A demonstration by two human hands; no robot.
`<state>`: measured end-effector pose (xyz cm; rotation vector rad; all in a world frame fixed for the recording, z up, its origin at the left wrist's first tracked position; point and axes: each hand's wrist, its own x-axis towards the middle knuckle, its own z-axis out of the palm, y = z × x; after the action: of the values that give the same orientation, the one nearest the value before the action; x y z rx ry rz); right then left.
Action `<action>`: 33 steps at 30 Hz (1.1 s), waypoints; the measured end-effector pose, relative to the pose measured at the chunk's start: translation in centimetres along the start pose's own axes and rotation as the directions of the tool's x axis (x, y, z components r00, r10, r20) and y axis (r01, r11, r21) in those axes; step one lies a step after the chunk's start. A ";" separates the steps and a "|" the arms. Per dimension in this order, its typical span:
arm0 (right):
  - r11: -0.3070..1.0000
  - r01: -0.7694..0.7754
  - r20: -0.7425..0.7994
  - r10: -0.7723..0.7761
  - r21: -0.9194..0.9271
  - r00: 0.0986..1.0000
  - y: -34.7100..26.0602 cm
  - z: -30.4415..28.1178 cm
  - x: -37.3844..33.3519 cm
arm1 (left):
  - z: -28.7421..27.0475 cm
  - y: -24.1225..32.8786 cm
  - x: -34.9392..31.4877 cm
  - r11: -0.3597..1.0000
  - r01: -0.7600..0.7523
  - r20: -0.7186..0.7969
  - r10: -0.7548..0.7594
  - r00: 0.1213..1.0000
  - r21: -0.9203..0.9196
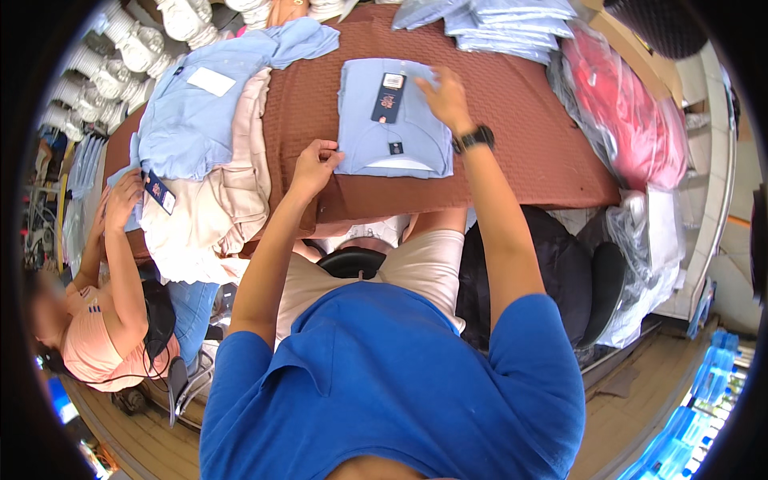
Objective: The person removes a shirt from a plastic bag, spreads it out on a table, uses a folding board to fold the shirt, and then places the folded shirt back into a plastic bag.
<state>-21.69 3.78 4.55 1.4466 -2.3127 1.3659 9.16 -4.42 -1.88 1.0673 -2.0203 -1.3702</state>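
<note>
**Hands on a folded blue shirt**

We looked down on a folded light-blue cotton shirt (394,120), a neat smooth rectangle with a dark hang tag near its collar end and a white card edge showing at the near end. It lay in the middle of a brown, ribbed woven cloth (512,144) that covered the table.

Our left hand (314,164) pinched the shirt's near left corner, fingers curled together on the fabric edge. Our right hand (445,98), with a black watch at the wrist, lay flat with fingers spread on the shirt's far right part, pressing it down.

To the left we saw a loose heap of unfolded light-blue and cream shirts (210,152), soft and rumpled, where another person's hand (122,196) rested by a dark tag. A stack of bagged pale-blue shirts (512,24) sat at the far edge, and red garments in clear plastic bags (632,112) lay to the right. Below the table ran a wooden floor (640,400).
</note>
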 end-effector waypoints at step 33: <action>0.825 -0.563 0.101 0.557 0.048 0.824 3.1 -3.1 -6.8 | 6.9 7.3 14.1 0.941 0.283 -0.298 -0.222 0.928 0.183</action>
<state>-21.45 11.11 1.05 0.8625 -2.9207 1.5494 -6.63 -10.55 1.62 1.5747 -1.9093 -1.0536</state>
